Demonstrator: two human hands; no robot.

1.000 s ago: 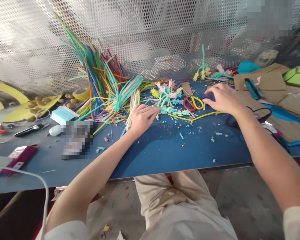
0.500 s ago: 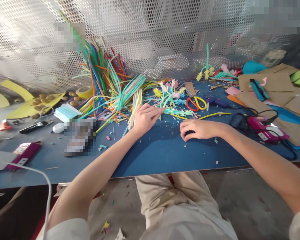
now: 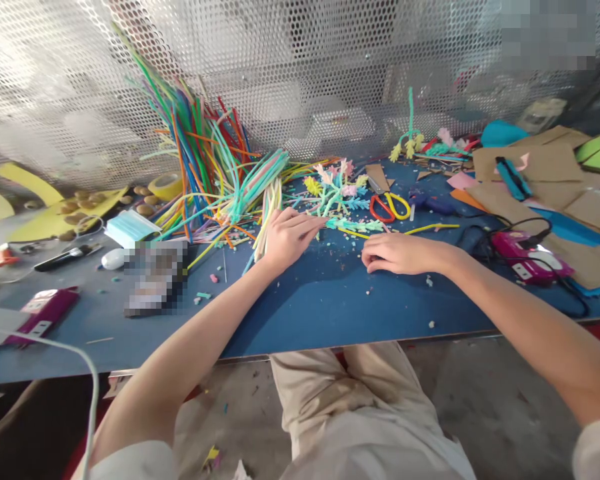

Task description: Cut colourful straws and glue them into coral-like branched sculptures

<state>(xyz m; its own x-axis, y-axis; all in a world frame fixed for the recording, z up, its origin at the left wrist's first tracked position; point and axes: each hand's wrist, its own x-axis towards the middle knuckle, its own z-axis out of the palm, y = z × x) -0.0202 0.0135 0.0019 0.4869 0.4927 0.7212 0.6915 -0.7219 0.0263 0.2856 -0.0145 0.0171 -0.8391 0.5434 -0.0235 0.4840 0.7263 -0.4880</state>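
My left hand (image 3: 291,237) is closed, its fingers pressed together and pointing right. At its fingertips is the left end of a mint-green fuzzy pipe-cleaner sprig (image 3: 357,225), which lies low over the table. My right hand (image 3: 403,253) rests by the tabletop with its fingers loosely curled and nothing visible between them. Just beyond it runs a yellow pipe cleaner (image 3: 433,228), partly hidden by the hand. Behind the sprig stands a cluster of pastel pipe-cleaner branches (image 3: 337,187). Scissors (image 3: 390,207) with red and yellow handles lie right of the cluster.
A large bundle of coloured pipe cleaners (image 3: 195,140) leans on the perforated metal screen (image 3: 325,60). A phone-like dark object (image 3: 157,277), a face mask (image 3: 133,228) and a purple power strip (image 3: 50,310) lie left. Cardboard pieces (image 3: 530,167) and a corded pink power strip (image 3: 530,257) are right.
My right hand has shifted slightly up, nearer the yellow pipe cleaner, and its fingers are curled a little more. My left hand has stayed by the sprig's end.
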